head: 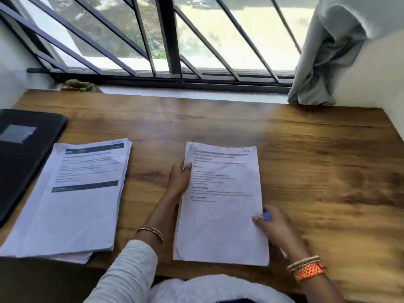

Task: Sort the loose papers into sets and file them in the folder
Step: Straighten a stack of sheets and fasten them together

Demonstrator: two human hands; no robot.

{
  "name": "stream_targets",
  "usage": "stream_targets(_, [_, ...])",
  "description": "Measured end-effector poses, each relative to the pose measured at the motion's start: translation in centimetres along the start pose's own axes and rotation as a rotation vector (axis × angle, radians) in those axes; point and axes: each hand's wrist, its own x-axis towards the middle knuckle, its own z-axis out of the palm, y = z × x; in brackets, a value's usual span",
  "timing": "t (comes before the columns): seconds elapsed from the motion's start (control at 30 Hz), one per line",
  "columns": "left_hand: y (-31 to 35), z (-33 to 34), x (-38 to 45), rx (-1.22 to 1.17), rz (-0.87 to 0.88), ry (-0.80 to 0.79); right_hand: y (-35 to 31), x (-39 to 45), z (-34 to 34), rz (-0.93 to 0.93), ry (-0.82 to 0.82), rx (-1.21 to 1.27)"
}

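On the brown wood-grain table [306,149], near its front edge at centre: a thin set of white printed sheets [220,204], portrait, lying slightly tilted. Left hand [179,180] at the set's left edge, thumb over the top sheet, fingers curled under the edge — pinching the set. Right hand [275,226] at the lower right edge, thumb pressed on the sheet, fingers behind the edge, gripping it; a small blue bit shows at the thumb, identity unclear. Whether the set lies flat or is lifted off the table: cannot tell.

Left of the set, well apart: a thick stack of white printed papers with dark header bands [72,200], edges uneven, lower sheets sticking out at the front. Black flat folder with a grey label window [24,158] at the far left table edge, closed, its right side partly under the stack.

Behind the table: a barred window [166,40], a grey curtain [323,62] bunched at right, and a greenish cloth [80,86] on the sill
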Motion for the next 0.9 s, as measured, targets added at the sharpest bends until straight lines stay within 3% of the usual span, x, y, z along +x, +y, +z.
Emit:
stream_targets(0.1, [-0.4,0.6,-1.3,0.067,0.107,0.101,-2.0,-0.4,-1.3,-0.065,0.274,-0.332])
stream_targets(0.2, [-0.1,0.8,-2.0,0.085,0.145,0.115,-6.6,2.5,-2.8,-0.343,0.411,-0.371])
stream_targets(0.3, [-0.6,1.0,-2.1,0.108,0.162,0.119,-12.0,7.5,-3.0,-0.666,0.257,-0.446])
stream_targets(0.37, [-1.0,1.2,-2.3,0.121,0.183,0.110,-14.8,10.1,-1.9,-0.757,0.075,-0.515])
stream_targets(0.47, [-1.4,1.2,-2.4,0.150,0.184,0.124,-16.7,12.2,0.7,-0.754,-0.083,-0.523])
stream_targets(0.67, [0.5,1.4,-1.0,0.186,0.124,0.135,-16.7,11.6,2.1,-0.741,-0.094,-0.534])
stream_targets(0.73, [0.7,1.6,-0.4,0.192,0.139,0.124,-16.8,11.2,1.5,-0.729,-0.005,-0.586])
stream_targets(0.83, [0.2,1.7,0.0,0.206,0.223,0.115,-16.9,9.8,0.5,-0.712,0.266,-0.584])
stream_targets(0.9, [-0.4,1.8,0.0,0.234,0.291,0.147,-17.3,8.7,-0.4,-0.656,0.239,-0.627])
